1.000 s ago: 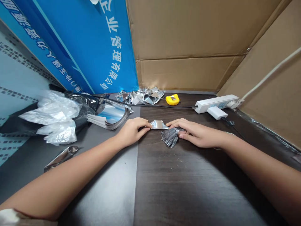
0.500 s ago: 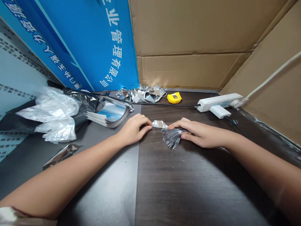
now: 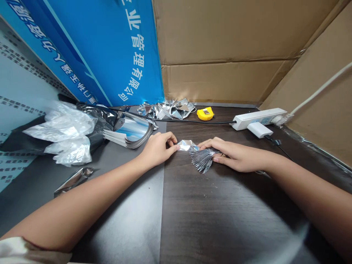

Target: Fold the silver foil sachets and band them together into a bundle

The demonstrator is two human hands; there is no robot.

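Nearer the person than the yellow tape measure (image 3: 205,113) and a little to its left, a silver foil piece (image 3: 187,145) lies on the dark surface (image 3: 189,212). Left of the tape measure and nearer, the left hand (image 3: 159,148) has its thumb at the foil's left end, its grip slightly spread, fingers lifted off the thumb. Right of the tape measure and nearer, the right hand (image 3: 229,156) has its grip pinching the narrow end of a fan of foil strips (image 3: 202,159), its foremost fingertips at the foil piece's right end. Judging by this, the work is partway along: many strips look gathered into the fan, and the single piece is not yet among them. Just left of the tape measure, a foil heap (image 3: 165,110) lies untouched by either hand; whether it is finished or waiting, I cannot tell
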